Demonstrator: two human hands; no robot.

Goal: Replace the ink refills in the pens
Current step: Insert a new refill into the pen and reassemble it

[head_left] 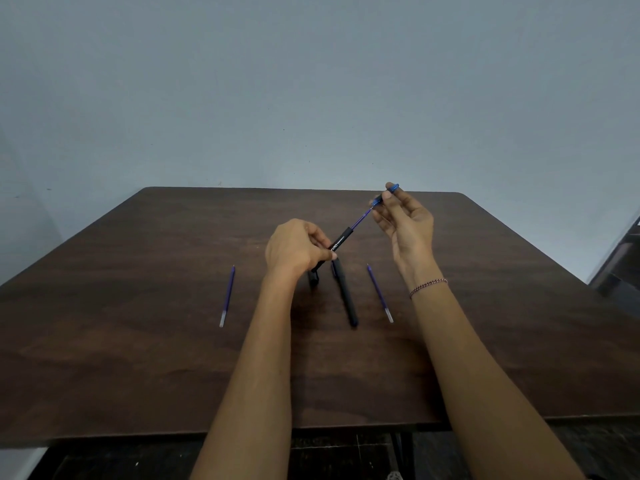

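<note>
The left hand (294,249) is closed around a black pen barrel (335,248), holding it above the desk (138,341) so that its open end tilts up and away to the right. A purple refill (360,221) sticks out of that open end along the same line, and the blue tip piece (382,195) at its far end is pinched between the thumb and fingers (394,195) of the right hand (407,226); the remaining fingers of that hand are loosely spread. So barrel, refill and tip share one long axis running from lower left to upper right, with the right hand at the far upper end and the left hand at the near lower end. Any pull or push has to follow that slanted line, or the thin refill may bend. On the desk lie a second black pen (346,296) between the forearms, one loose refill (227,295) well to the left and another loose refill (380,293) just right of the pen, all pointing roughly away from the person
</note>
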